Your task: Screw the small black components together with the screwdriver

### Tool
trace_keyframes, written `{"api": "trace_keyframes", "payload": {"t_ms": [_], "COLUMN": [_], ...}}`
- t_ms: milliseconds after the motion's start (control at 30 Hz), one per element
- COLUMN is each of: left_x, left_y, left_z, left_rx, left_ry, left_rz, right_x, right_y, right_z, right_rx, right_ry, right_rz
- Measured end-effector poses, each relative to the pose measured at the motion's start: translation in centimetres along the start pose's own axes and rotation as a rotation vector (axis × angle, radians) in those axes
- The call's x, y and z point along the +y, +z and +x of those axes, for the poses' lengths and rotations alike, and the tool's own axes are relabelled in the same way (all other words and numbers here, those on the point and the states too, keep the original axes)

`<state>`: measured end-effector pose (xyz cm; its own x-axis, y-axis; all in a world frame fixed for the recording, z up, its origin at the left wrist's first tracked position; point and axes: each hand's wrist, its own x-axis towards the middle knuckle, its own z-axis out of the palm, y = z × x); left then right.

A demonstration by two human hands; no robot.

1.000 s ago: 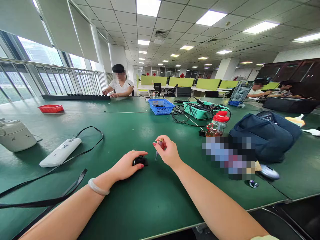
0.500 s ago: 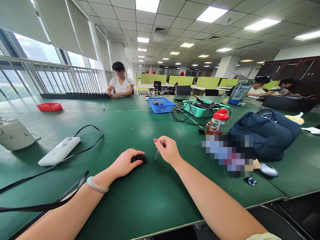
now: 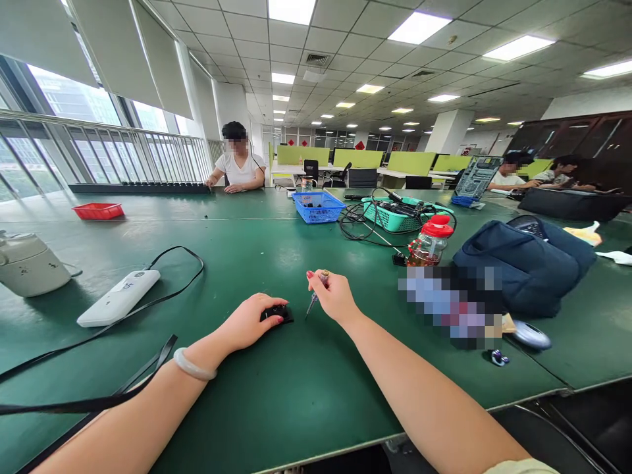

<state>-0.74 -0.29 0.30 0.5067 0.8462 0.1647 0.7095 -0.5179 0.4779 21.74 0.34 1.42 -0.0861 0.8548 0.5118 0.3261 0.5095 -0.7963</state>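
Observation:
My left hand lies over a small black object on the green table, its fingers curled on the object's near side and pressing it down. My right hand is just to the right, fingers pinched round a small screwdriver held nearly upright. The screwdriver's tip points down at the table beside the black object. A pale bangle sits on my left wrist.
A white device with a black cable lies to the left, a pale kettle further left. A red-lidded jar, a dark blue bag, blue basket and teal basket stand to the right and behind. Other people sit at far tables.
Both hands stay almost in place. My right hand has tilted the screwdriver slightly and shifted a little to the right.

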Motion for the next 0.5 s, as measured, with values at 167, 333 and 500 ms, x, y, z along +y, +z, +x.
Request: {"api": "trace_keyframes", "payload": {"t_ms": [167,333,500], "left_x": [0.06,-0.01,-0.18], "left_y": [-0.02,-0.03,0.11], "left_z": [-0.04,-0.07,-0.07], "left_rx": [-0.003,-0.016,-0.003], "left_ry": [-0.010,-0.015,-0.014], "left_rz": [-0.006,-0.012,-0.015], "right_x": [0.02,0.00,-0.39], "right_y": [0.03,0.02,-0.17], "right_z": [-0.02,-0.08,-0.17], "right_rx": [-0.003,-0.001,0.035], "right_ry": [-0.005,-0.005,-0.005], "right_rz": [0.028,0.000,-0.017]}}
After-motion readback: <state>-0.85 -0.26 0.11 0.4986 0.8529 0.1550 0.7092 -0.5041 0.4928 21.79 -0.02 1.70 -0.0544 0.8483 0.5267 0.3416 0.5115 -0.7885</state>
